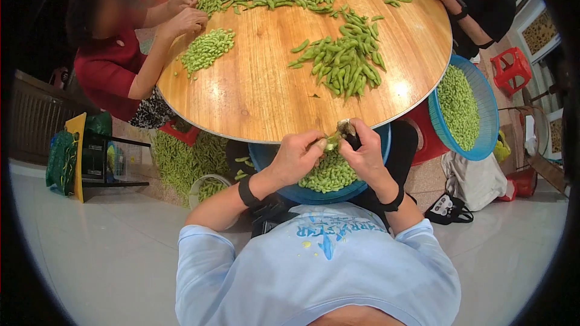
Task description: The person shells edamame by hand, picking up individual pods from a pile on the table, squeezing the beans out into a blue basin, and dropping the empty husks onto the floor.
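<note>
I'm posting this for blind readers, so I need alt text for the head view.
A person's left hand and right hand hold a green pod over a blue basin of beans, beside a round wooden table heaped with pods. Another person is at its left, a third at its right.

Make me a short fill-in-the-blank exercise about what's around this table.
The left hand and right hand hold a pod above a ____ basin. The round table has a top that looks made of ____. The band on the left wrist is ____. The stool at the far right is ____.
Missing words: blue; wood; black; red.
</note>
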`<state>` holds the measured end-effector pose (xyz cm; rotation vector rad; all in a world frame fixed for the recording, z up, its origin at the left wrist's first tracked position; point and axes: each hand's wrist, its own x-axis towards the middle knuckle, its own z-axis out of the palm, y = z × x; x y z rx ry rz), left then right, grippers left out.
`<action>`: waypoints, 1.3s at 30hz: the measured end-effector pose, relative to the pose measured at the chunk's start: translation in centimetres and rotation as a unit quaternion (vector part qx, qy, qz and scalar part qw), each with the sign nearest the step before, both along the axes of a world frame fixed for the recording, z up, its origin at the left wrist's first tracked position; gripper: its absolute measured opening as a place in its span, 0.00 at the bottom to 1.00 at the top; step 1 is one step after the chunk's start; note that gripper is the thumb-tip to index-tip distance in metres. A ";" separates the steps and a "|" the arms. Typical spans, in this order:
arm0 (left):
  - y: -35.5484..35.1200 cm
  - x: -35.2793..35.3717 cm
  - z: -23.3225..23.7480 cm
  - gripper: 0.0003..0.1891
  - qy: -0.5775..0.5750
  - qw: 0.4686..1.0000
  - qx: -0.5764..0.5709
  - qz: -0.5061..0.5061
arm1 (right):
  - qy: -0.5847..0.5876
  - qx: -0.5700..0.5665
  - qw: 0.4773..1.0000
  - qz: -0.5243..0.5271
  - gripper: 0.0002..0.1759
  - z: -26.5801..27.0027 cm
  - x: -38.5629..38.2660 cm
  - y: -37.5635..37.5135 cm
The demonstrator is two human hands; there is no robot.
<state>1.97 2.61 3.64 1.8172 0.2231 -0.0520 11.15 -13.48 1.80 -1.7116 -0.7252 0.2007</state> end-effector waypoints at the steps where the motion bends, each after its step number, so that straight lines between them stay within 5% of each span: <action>1: 0.0 0.0 -0.1 0.07 -0.005 1.000 0.010 -0.008 | -0.052 -0.015 0.999 -0.002 0.14 -0.1 0.0 -0.1; 10: -1.8 0.4 -0.5 0.05 -0.109 0.991 0.077 0.018 | -0.156 0.019 0.986 0.052 0.16 0.9 -1.1 0.1; 18: -2.0 0.0 0.2 0.09 -0.121 0.986 0.112 -0.007 | -0.103 -0.014 0.994 0.043 0.16 0.4 -0.5 -0.9; 22: -1.9 -0.5 -0.3 0.10 -0.112 0.988 0.109 0.003 | 0.046 0.020 0.997 0.054 0.16 0.1 -0.7 -1.5; 24: -1.6 -0.6 -0.1 0.09 -0.105 0.992 0.074 0.000 | 0.269 0.075 0.958 0.061 0.14 0.8 -0.6 -1.7; 26: -1.5 -0.5 0.3 0.08 -0.097 0.995 0.037 -0.003 | 0.259 0.085 0.961 0.042 0.12 0.9 -0.8 -1.5; 28: -1.5 -0.5 0.5 0.07 -0.176 0.975 0.138 0.018 | 0.250 0.094 0.963 0.026 0.10 0.7 -0.9 -1.5; 39: -1.1 0.0 0.3 0.05 -0.272 0.923 0.268 -0.035 | 0.332 0.123 0.933 0.066 0.04 -0.5 -1.4 -1.0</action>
